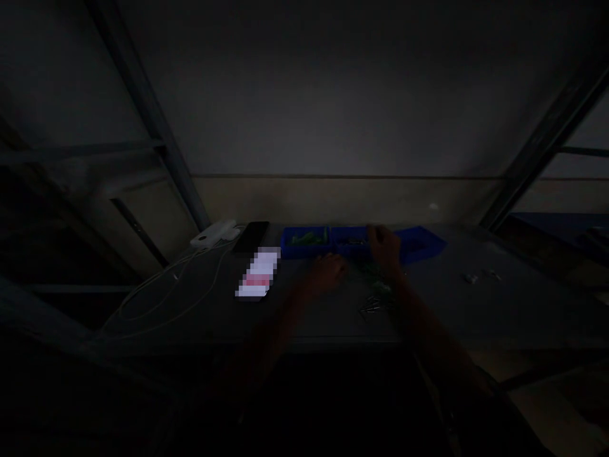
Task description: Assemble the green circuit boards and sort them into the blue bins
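Three blue bins stand in a row at the back of the dim table. The left blue bin [283, 244] holds green pieces [309, 238], and the middle blue bin [339, 251] holds small dark parts. My right hand [384, 246] is over the row, between the middle bin and the right blue bin [421, 247]. Its fingers are curled closed; what they hold, if anything, is hidden. Just in front of the bins, my left hand [328, 269] is low over the tabletop, its fingers bent together around something too dark to name. Near my right wrist lie greenish pieces [373, 273] and thin metal parts [375, 304].
A phone with a lit screen [259, 274] lies left of my left arm, with a dark flat device [251, 237] behind it. Further left are a white device [214, 233] and loose cables [178, 273]. Small metal bits [471, 278] lie at right. Metal posts [178, 171] frame the table.
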Tool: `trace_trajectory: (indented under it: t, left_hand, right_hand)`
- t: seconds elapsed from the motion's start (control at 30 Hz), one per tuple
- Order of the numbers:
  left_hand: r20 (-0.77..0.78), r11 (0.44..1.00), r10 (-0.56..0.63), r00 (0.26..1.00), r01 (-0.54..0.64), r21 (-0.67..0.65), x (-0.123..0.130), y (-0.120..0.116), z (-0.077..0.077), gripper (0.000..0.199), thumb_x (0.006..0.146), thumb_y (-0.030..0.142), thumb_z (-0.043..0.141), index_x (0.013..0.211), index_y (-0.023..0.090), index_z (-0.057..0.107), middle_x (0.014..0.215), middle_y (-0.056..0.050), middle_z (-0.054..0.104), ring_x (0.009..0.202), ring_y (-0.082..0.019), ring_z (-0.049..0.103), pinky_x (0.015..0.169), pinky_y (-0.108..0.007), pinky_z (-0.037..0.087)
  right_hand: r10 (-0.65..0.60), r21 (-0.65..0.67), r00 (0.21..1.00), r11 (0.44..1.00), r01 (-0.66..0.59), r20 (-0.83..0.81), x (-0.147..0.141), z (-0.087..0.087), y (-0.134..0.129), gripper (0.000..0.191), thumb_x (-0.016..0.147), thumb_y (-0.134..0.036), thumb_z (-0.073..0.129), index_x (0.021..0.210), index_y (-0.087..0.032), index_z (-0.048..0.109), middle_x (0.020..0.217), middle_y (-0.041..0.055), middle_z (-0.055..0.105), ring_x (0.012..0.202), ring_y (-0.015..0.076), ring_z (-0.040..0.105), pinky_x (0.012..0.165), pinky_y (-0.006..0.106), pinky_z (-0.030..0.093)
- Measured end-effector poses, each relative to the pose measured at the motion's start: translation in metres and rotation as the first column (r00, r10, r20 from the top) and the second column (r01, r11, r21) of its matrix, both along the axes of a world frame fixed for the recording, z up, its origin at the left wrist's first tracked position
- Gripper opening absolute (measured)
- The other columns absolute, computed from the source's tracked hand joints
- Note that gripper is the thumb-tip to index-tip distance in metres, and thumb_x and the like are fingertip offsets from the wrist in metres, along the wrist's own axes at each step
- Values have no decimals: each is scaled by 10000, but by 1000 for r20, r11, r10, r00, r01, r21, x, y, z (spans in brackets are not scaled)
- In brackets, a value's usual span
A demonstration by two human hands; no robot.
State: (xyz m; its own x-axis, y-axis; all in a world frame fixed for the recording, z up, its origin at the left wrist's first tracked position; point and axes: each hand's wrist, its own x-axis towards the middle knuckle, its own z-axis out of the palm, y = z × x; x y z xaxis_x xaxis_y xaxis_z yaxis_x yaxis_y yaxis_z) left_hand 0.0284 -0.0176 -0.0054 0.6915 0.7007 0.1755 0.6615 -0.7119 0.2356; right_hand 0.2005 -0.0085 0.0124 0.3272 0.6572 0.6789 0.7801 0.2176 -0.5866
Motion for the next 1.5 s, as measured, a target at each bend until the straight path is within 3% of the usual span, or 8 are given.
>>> trace_trajectory:
  t: [0.17, 0.47, 0.53, 0.67, 0.8, 0.93, 1.17, 1.5]
  left_hand:
    - [-3, 998, -56, 998, 56, 17, 7, 1, -7, 294, 800, 352, 531, 1031, 171, 551, 1071, -105, 596, 1010, -254, 528, 861, -388, 411]
    - [-102, 998, -5, 995, 12, 61, 11, 2, -8, 212, 860, 217, 396, 959, 147, 571, 1036, -115, 590, 999, -239, 532, 839, -371, 416]
    - [-10, 998, 53, 999, -52, 23, 5, 9, -5, 200, 861, 178, 377, 914, 148, 567, 975, -100, 608, 945, -208, 548, 814, -329, 421]
    - [281, 985, 172, 944, -159, -67, -3, 22, 0, 181, 872, 195, 376, 880, 147, 550, 898, -81, 619, 862, -177, 563, 765, -288, 429]
    - [428, 986, 164, 889, -132, -102, -6, 26, 2, 152, 850, 180, 407, 827, 144, 553, 837, -67, 617, 812, -169, 564, 730, -278, 428]
    - [521, 988, 146, 841, -102, -112, -7, 25, 2, 150, 842, 196, 427, 794, 145, 560, 788, -48, 618, 772, -160, 569, 715, -272, 428]
    - [681, 985, 163, 713, -84, -149, -7, 26, 3, 70, 779, 231, 543, 797, 166, 560, 737, -1, 620, 678, -124, 571, 653, -236, 440]
    - [626, 983, 154, 764, -181, -22, -13, 31, 1, 137, 817, 212, 474, 728, 155, 560, 686, -9, 585, 677, -132, 537, 650, -250, 411]
  right_hand:
    - [214, -75, 976, 975, -210, 50, -20, -3, -3, 387, 843, -439, 410, 561, -184, 486, 509, -3, 488, 498, 115, 447, 516, 251, 269]
    - [201, -90, 979, 975, -202, -21, -13, 3, -6, 382, 837, -428, 420, 576, -168, 519, 506, -7, 497, 513, 117, 460, 517, 240, 283]
    - [307, -170, 952, 938, -302, 4, -12, 2, -6, 333, 829, -387, 436, 620, -159, 557, 558, 4, 542, 550, 123, 496, 536, 235, 304]
    - [574, -345, 817, 778, -525, 49, -12, -2, -5, 183, 780, -261, 477, 745, -146, 616, 678, 17, 605, 609, 124, 534, 574, 221, 347]
    - [638, -364, 770, 720, -590, 15, -12, -3, -6, 161, 767, -226, 482, 801, -141, 613, 658, 4, 590, 574, 106, 502, 555, 206, 347]
    - [623, -350, 782, 739, -575, 31, -12, -3, -5, 151, 788, -214, 463, 821, -144, 592, 681, 8, 590, 599, 110, 506, 573, 210, 348]
    - [500, -276, 862, 844, -461, 90, -13, -3, -2, 268, 866, -326, 402, 727, -160, 559, 661, 38, 594, 607, 130, 511, 580, 238, 334]
    - [553, -224, 832, 817, -531, 46, -14, -8, -2, 200, 817, -337, 473, 828, -159, 562, 643, -6, 560, 562, 113, 482, 547, 221, 337]
